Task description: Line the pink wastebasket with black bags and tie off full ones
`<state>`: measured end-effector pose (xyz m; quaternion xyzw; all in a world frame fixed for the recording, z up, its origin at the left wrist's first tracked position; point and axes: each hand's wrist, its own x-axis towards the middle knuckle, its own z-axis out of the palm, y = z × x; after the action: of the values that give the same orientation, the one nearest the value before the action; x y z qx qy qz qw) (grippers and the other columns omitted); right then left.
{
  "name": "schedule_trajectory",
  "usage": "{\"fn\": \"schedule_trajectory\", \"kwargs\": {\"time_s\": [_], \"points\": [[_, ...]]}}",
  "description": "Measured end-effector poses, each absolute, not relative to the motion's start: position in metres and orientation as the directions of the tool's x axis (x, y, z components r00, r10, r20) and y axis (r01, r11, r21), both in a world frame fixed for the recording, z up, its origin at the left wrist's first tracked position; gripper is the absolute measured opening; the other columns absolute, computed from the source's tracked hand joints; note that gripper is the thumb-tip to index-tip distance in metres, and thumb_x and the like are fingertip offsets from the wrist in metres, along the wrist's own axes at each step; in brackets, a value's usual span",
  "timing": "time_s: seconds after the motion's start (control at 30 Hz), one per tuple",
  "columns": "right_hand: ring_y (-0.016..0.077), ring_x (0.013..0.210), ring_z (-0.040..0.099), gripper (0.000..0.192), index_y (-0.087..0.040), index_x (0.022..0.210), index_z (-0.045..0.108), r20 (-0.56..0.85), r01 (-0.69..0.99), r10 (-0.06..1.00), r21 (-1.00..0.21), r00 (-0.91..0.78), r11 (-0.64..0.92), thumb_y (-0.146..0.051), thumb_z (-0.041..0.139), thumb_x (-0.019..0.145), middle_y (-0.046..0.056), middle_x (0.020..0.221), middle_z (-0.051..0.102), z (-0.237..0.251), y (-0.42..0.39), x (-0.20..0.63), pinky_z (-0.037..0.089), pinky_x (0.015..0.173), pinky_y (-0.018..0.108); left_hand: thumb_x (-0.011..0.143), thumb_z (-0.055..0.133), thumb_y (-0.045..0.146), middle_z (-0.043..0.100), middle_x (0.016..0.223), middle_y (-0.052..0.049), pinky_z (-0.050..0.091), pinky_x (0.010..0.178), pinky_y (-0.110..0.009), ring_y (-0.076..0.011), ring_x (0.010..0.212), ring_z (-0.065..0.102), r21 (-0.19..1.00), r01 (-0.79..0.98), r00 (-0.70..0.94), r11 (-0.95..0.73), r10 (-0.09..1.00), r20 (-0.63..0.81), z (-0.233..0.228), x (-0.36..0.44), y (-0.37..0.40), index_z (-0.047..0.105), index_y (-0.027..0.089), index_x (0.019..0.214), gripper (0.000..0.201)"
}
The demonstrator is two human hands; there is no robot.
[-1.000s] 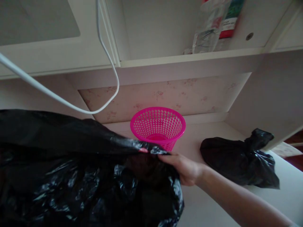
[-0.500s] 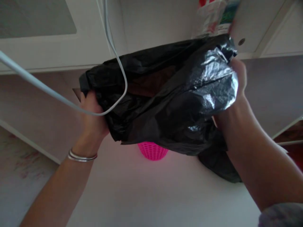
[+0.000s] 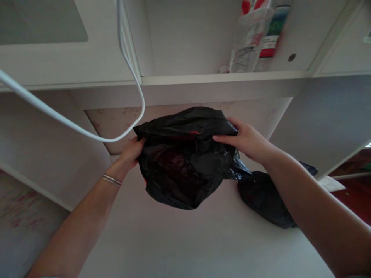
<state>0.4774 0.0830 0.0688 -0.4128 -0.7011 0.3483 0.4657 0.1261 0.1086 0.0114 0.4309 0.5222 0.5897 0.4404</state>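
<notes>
Two hands stretch the black bin bag (image 3: 185,162) at frame centre: left hand (image 3: 131,150) and right hand (image 3: 246,141) each clamped on its rim. Keeping both grips firm and level would best hold the mouth wide above the surface (image 3: 179,239).

White shelf unit (image 3: 220,78), pale desk surface (image 3: 179,243), floral wallpaper (image 3: 116,119), dim light

White cable (image 3: 136,77) hangs above left; tied bag (image 3: 266,197) perhaps crowds the right; near desktop (image 3: 174,239) free.

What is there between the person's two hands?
In the head view, a black plastic bag fills the stretch between the left hand and the right hand. Both hands grip its upper edge, and pink shows faintly through it.
</notes>
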Motion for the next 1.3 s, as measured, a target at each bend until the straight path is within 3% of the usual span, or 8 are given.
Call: {"fn": "schedule_trajectory", "kwargs": {"time_s": [0.1, 0.3, 0.57, 0.8, 0.9, 1.0, 1.17, 1.3], "points": [[0.033, 0.111, 0.072, 0.055, -0.024, 0.122, 0.068, 0.264, 0.403, 0.928, -0.844, -0.262, 0.354, -0.05, 0.085, 0.076, 0.008, 0.117, 0.077, 0.048, 0.084, 0.487, 0.059, 0.101, 0.054, 0.071, 0.082, 0.019, 0.081, 0.096, -0.015, 0.062, 0.073, -0.034, -0.0284, 0.085, 0.077, 0.997, -0.043, -0.118, 0.067, 0.99, -0.072, 0.003, 0.11, 0.1, 0.078, 0.013, 0.099, 0.029], [0.0301, 0.116, 0.07, 0.046, -0.026, 0.129, 0.067, 0.061, 0.376, 0.904, -0.896, -0.424, 0.236, -0.046, 0.072, 0.087, 0.006, 0.124, 0.076, 0.011, 0.07, 0.509, 0.06, 0.098, 0.046, 0.073, 0.08, 0.021, 0.082, 0.095, -0.016, 0.063, 0.069, -0.032, -0.0257, 0.078, 0.077, 0.981, -0.05, 0.031, 0.189, 0.982, -0.188, -0.002, 0.114, 0.092, 0.079, 0.013, 0.096, 0.025], [0.0244, 0.078, 0.071, 0.019, -0.023, 0.086, 0.08, 0.269, 0.538, 0.934, -0.764, -0.237, 0.356, -0.037, 0.068, 0.081, 0.0, 0.078, 0.076, 0.049, 0.072, 0.516, 0.06, 0.069, 0.034, 0.066, 0.08, 0.01, 0.082, 0.093, -0.01, 0.062, 0.064, -0.029, -0.0227, 0.073, 0.076, 0.979, -0.087, 0.092, 0.186, 0.98, -0.178, -0.003, 0.125, 0.078, 0.077, 0.015, 0.106, 0.04], [0.0251, 0.086, 0.072, 0.025, -0.022, 0.103, 0.077, 0.52, 0.34, 0.802, -0.727, -0.294, 0.596, -0.029, 0.063, 0.084, 0.0, 0.086, 0.077, 0.096, 0.077, 0.462, 0.059, 0.079, 0.037, 0.069, 0.08, 0.009, 0.082, 0.098, -0.006, 0.063, 0.067, -0.033, -0.0253, 0.075, 0.077, 0.965, -0.087, 0.15, 0.249, 0.961, -0.234, -0.004, 0.127, 0.046, 0.073, 0.024, 0.121, 0.054], [0.0299, 0.099, 0.072, 0.019, -0.021, 0.097, 0.077, 0.482, 0.439, 0.792, -0.661, -0.374, 0.609, -0.031, 0.064, 0.087, 0.002, 0.093, 0.079, 0.091, 0.078, 0.454, 0.056, 0.094, 0.046, 0.073, 0.081, 0.015, 0.082, 0.105, -0.009, 0.064, 0.073, -0.034, -0.0277, 0.086, 0.078, 0.952, -0.089, 0.094, 0.294, 0.954, -0.286, -0.006, 0.119, 0.033, 0.073, 0.024, 0.122, 0.051], [0.0294, 0.101, 0.072, 0.019, -0.022, 0.101, 0.076, 0.428, 0.416, 0.862, -0.756, -0.27, 0.505, -0.031, 0.067, 0.087, 0.002, 0.101, 0.079, 0.078, 0.08, 0.469, 0.056, 0.097, 0.047, 0.074, 0.085, 0.02, 0.081, 0.11, -0.011, 0.064, 0.076, -0.03, -0.0267, 0.092, 0.078, 0.966, -0.08, -0.011, 0.244, 0.969, -0.246, -0.006, 0.101, 0.028, 0.075, 0.021, 0.119, 0.046], [0.0197, 0.08, 0.073, 0.035, -0.024, 0.107, 0.073, 0.195, 0.151, 0.977, -0.967, -0.086, 0.207, -0.023, 0.081, 0.073, 0.003, 0.103, 0.077, 0.081, 0.081, 0.523, 0.063, 0.079, 0.036, 0.066, 0.079, 0.002, 0.077, 0.077, -0.001, 0.057, 0.053, -0.019, -0.0164, 0.063, 0.072, 0.98, -0.196, -0.254, 0.025, 0.964, -0.076, 0.003, 0.063, 0.041, 0.072, 0.017, 0.084, 0.025], [0.0171, 0.085, 0.073, 0.025, -0.023, 0.096, 0.076, 0.23, 0.058, 0.968, -0.97, -0.102, 0.236, -0.024, 0.083, 0.073, 0.004, 0.104, 0.076, 0.094, 0.066, 0.553, 0.061, 0.083, 0.032, 0.064, 0.069, -0.005, 0.067, 0.062, 0.005, 0.05, 0.044, -0.015, -0.0109, 0.051, 0.063, 0.967, -0.251, -0.333, -0.048, 0.942, -0.04, 0.009, 0.055, 0.056, 0.061, 0.02, 0.07, 0.027]]}}
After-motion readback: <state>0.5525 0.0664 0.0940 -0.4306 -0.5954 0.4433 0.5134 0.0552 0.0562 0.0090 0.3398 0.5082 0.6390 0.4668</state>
